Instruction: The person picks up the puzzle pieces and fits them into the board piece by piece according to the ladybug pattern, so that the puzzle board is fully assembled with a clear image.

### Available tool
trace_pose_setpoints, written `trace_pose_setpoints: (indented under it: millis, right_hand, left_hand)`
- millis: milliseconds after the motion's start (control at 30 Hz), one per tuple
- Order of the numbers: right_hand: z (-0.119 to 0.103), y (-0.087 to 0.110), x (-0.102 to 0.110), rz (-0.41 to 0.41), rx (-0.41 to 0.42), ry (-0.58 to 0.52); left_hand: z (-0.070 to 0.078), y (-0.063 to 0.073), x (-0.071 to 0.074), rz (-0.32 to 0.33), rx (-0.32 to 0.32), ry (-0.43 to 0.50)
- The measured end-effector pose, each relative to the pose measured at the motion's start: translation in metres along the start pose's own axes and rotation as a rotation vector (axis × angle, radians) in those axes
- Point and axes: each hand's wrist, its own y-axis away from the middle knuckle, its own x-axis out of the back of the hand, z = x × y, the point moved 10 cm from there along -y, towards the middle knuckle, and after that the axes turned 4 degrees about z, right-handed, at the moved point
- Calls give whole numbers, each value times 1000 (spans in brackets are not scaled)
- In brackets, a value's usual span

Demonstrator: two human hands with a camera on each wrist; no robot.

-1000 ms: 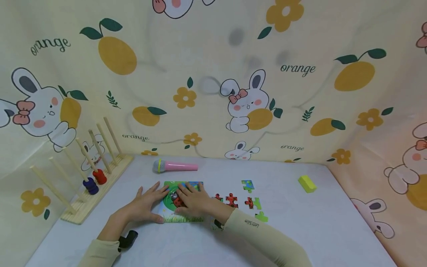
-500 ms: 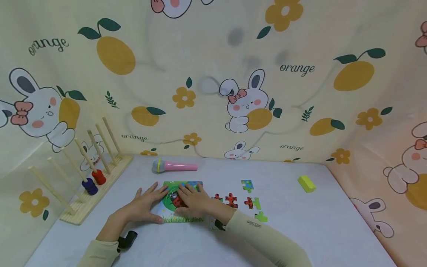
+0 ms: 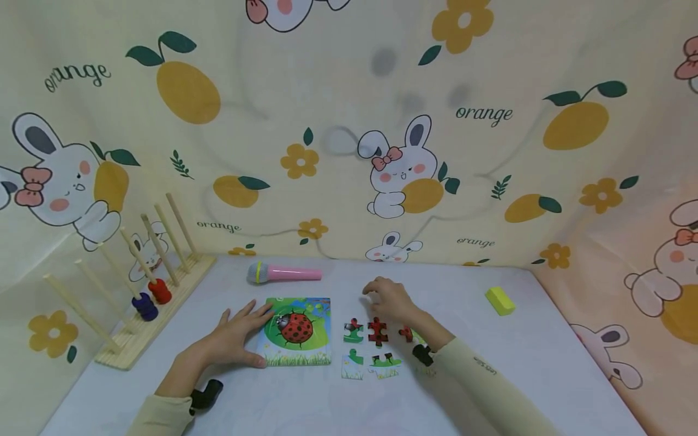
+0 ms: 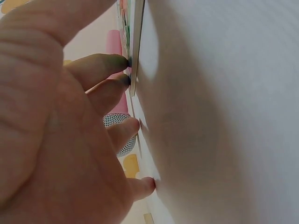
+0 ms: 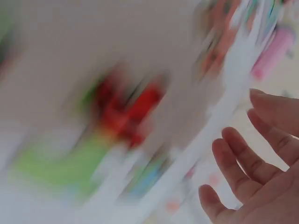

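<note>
A square ladybug picture board [image 3: 296, 331] lies flat on the table, its whole picture showing. Along its left edge my left hand [image 3: 234, 337] is spread, thumb at the lower corner and some fingertips on the upper side. In the left wrist view, fingers [image 4: 98, 70] touch the board's edge [image 4: 136, 46]. My right hand [image 3: 391, 301] hovers above the loose jigsaw pieces with bent, relaxed fingers and nothing in them. Beneath and in front of it lie a red piece [image 3: 377, 332], a red-and-green piece [image 3: 353, 330] and a grass piece [image 3: 385, 361]. The right wrist view blurs the pieces [image 5: 126, 112].
Behind the board lies a pink toy microphone [image 3: 294, 274]. At the left stands a wooden peg rack [image 3: 122, 357] with blue rings [image 3: 145, 307] and red rings [image 3: 160, 291]. A yellow block [image 3: 500, 301] sits at the right. A printed cloth [image 3: 327, 194] hangs behind the table.
My right hand has lifted off the ladybug board and moved right, over the loose pieces, uncovering the picture. The left hand has stayed at the board's left edge.
</note>
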Motion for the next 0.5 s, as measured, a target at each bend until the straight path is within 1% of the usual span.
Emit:
trace_pose_setpoints:
  millis: [33, 133, 233, 333, 500]
  right_hand:
    - [12, 3, 5, -9, -31, 12]
    - [47, 16, 12, -77, -118, 42]
    - [69, 25, 14, -120, -160, 46]
    - [79, 29, 17, -97, -161, 26]
    - [79, 32, 21, -37, -142, 2]
  left_hand:
    - [0, 0, 0, 1, -1, -2]
    - [0, -1, -1, -3, 5, -8]
    - [0, -1, -1, -4, 13, -14]
    - [0, 0, 0, -3, 21, -8]
    - [1, -1, 0, -2, 19, -3]
